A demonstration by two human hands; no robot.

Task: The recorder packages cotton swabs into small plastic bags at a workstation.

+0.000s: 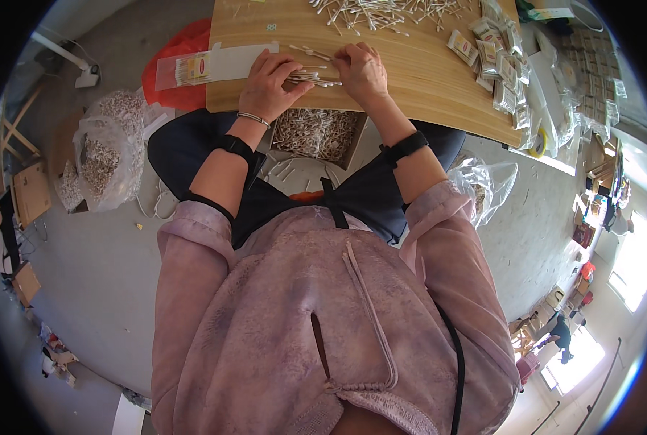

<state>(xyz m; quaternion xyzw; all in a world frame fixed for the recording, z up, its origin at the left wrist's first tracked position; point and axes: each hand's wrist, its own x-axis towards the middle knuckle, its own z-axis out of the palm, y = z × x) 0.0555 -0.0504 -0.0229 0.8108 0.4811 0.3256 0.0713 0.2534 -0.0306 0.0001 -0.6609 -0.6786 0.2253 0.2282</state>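
My left hand [267, 85] rests on the wooden table near its front edge, with thumb and fingers closed round a small bundle of cotton swabs [318, 80]. The swabs stick out to the right of its fingertips. Just right of them, my right hand [365, 72] is bent over the table with its fingers drawn together. Loose swabs [310, 52] lie by its fingertips, and whatever it may pinch is hidden. Left of my left hand lies a clear packet of swabs [192, 69] with a yellowish label, beside a white strip [240, 63].
A heap of swabs [378, 13] covers the table's far side. Filled packets [487, 51] pile up at right. Under the table edge, between my legs, stands a carton of swabs [355, 145]. A red bag [186, 40] and bulging clear bags [109, 148] are at left.
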